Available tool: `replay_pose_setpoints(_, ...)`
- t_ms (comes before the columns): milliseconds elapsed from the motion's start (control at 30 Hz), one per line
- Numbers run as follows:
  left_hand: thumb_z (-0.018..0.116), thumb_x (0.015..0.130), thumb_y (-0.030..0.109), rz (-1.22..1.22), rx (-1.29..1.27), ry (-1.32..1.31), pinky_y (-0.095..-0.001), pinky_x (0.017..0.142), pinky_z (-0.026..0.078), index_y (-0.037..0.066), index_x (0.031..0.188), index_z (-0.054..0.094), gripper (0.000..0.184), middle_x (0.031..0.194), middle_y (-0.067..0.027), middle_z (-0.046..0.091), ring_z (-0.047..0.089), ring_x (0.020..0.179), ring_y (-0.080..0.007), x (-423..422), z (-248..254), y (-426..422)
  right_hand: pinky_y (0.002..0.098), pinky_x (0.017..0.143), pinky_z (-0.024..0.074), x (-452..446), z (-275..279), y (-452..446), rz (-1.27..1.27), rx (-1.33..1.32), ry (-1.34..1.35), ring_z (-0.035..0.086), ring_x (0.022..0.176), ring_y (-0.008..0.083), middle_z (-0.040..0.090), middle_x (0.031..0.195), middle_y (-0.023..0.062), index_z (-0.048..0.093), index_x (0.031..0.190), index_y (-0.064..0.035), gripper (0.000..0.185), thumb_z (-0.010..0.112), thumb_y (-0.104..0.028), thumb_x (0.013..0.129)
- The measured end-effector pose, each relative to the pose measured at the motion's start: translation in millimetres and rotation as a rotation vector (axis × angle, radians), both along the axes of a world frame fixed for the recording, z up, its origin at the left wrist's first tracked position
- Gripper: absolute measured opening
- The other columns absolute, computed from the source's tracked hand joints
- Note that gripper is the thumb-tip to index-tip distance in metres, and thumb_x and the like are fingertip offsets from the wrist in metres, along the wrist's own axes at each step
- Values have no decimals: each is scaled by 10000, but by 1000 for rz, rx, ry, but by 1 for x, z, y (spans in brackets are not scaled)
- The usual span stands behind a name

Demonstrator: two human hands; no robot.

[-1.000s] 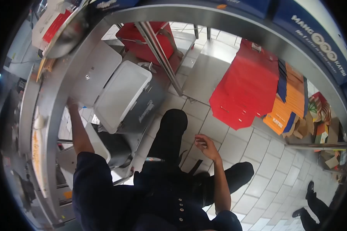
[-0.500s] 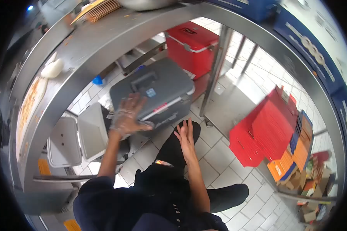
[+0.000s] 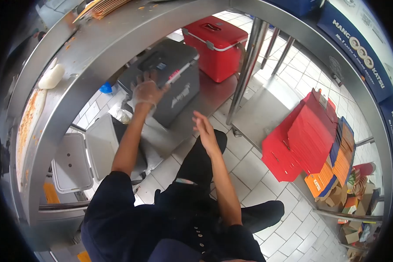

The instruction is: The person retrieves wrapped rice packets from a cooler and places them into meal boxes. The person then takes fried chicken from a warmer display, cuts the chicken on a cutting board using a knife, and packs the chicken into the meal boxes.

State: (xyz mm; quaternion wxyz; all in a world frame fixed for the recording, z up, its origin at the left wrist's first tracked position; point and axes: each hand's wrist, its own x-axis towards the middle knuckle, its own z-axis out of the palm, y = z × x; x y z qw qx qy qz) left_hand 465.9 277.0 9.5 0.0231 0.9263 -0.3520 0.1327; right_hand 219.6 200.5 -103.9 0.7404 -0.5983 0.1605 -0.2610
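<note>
A grey cooler box (image 3: 179,94) with a lid, a white edge and a red-and-white label sits on the metal lower shelf under the counter. My left hand (image 3: 146,92), in a clear plastic glove, has its fingers spread against the near left side of the box, around the lid's edge. Whether the palm presses on it I cannot tell. Over my bent knee is my right hand (image 3: 206,134), which wears no visible glove and holds nothing; its fingers are stretched out, apart from the cooler.
Behind the grey box stands a red cooler box (image 3: 218,52). An open grey container (image 3: 101,148) is at the left. Folded red cartons (image 3: 299,142) and orange cartons (image 3: 321,181) lie on the right lower shelf. A metal table leg (image 3: 248,72) divides the space; the counter edge (image 3: 105,65) arches above.
The grey cooler has shifted back on the shelf and turned, exposing more shelf in front. My left hand has moved forward with it. My right hand has risen slightly and moved left.
</note>
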Motion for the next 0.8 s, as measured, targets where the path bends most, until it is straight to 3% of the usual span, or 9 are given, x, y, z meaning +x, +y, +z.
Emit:
replay_pose_setpoints(133, 630, 848, 619, 89, 28, 25, -620, 1124, 321, 117, 1542, 354, 899, 1585, -137, 348, 359, 1432, -382, 47, 8, -35, 376, 1002, 476, -103, -38, 23, -66, 164, -7, 560, 1295, 265, 547, 1431, 137, 509, 1398, -33, 465, 418, -370, 1091)
replay_pose_setpoints(300, 647, 839, 492, 36, -54, -65, -507, 1074, 420, 93, 1367, 562, 667, 1370, -137, 593, 552, 1270, -360, 113, -6, -79, 358, 949, 484, -222, -66, 46, -361, 236, 212, 602, 1211, 247, 616, 1333, 131, 539, 1337, -41, 411, 463, -351, 1077)
replay_pose_setpoints(367, 641, 823, 385, -139, -157, -163, -465, 1031, 457, 75, 1199, 660, 488, 1213, -151, 671, 620, 1163, -341, 97, -14, -135, 357, 953, 481, -230, -51, 35, -398, 125, 270, 601, 1204, 239, 615, 1331, 127, 540, 1340, -50, 376, 492, -303, 1065)
replay_pose_setpoints(400, 630, 818, 322, -407, -385, -237, -471, 1012, 470, 65, 1111, 693, 394, 1180, -176, 673, 638, 1109, -336, 97, -29, -179, 355, 956, 477, -229, -45, 31, -449, 24, 334, 600, 1197, 231, 614, 1330, 123, 540, 1342, -59, 349, 522, -256, 1054)
replay_pose_setpoints(433, 605, 846, 281, -530, -471, -259, -477, 1000, 477, 78, 1122, 693, 354, 1179, -174, 669, 636, 1105, -341, 65, -19, -208, 375, 986, 468, -219, -50, 17, -487, -102, 284, 568, 1250, 234, 571, 1385, 127, 508, 1384, -68, 392, 585, -138, 1006)
replay_pose_setpoints(567, 544, 927, 300, -753, -232, -124, -437, 1102, 417, 125, 1245, 657, 380, 1351, -170, 591, 546, 1281, -318, 4, -42, -347, 473, 1080, 410, -95, 44, -54, -813, -542, 195, 432, 1407, 304, 378, 1567, 165, 308, 1544, -58, 790, 747, -158, 896)
replay_pose_setpoints(600, 551, 940, 259, -787, -178, -301, -471, 1099, 426, 102, 1271, 632, 375, 1259, -127, 651, 572, 1253, -325, -9, -49, -365, 446, 1100, 397, -58, 74, -72, -900, -630, 188, 402, 1426, 312, 331, 1582, 198, 260, 1563, -46, 860, 770, -169, 881)
replay_pose_setpoints(700, 571, 939, 210, -843, -146, -548, -502, 1082, 445, 76, 1257, 631, 349, 1169, -94, 712, 612, 1205, -330, -31, -37, -410, 428, 1063, 418, 18, 104, -123, -1081, -874, 65, 470, 1362, 349, 429, 1486, 257, 286, 1531, -19, 779, 736, -157, 910)
replay_pose_setpoints(800, 607, 897, 185, -770, -37, -442, -492, 1037, 476, 66, 1134, 699, 281, 1173, -126, 715, 651, 1142, -322, -14, -66, -446, 424, 951, 474, 36, 111, -144, -1012, -724, 125, 610, 1165, 388, 586, 1252, 292, 368, 1382, 16, 550, 676, -145, 955)
